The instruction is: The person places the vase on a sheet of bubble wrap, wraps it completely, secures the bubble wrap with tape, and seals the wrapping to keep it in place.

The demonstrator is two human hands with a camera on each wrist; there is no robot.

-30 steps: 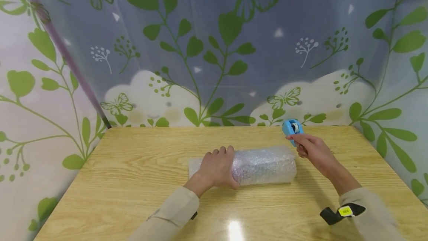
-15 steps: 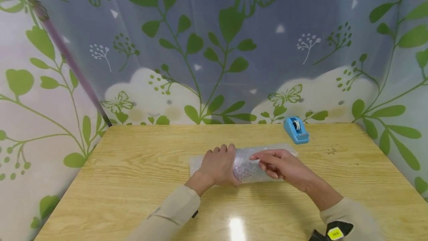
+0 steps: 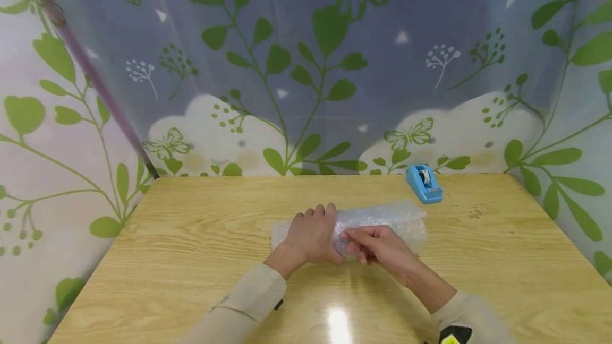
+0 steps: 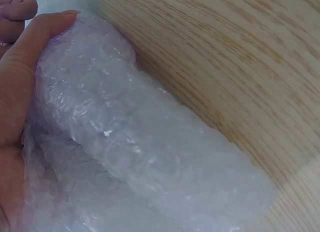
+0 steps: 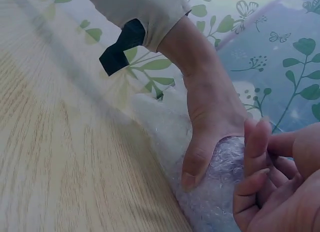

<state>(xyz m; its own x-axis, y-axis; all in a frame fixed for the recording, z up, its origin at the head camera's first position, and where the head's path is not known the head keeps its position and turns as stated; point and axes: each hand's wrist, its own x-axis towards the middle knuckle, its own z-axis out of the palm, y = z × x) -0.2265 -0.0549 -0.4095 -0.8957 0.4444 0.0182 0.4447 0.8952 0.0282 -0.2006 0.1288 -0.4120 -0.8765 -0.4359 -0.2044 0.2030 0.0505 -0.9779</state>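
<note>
We're gripping the bubble-wrapped roll [image 3: 382,215] beneath our left hand [image 3: 312,235], and holding our curled right hand [image 3: 381,247] close over it, contents unclear.

No legible text or numbers.

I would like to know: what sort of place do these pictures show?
It may be a packing spot in a screened-off corner. The bubble-wrapped bundle and blue tape dispenser suggest packing; a leaf-printed backdrop rises behind the wooden table.

Bubble-wrap roll [image 3: 389,217], horizontal, apparently purplish inside
</note>
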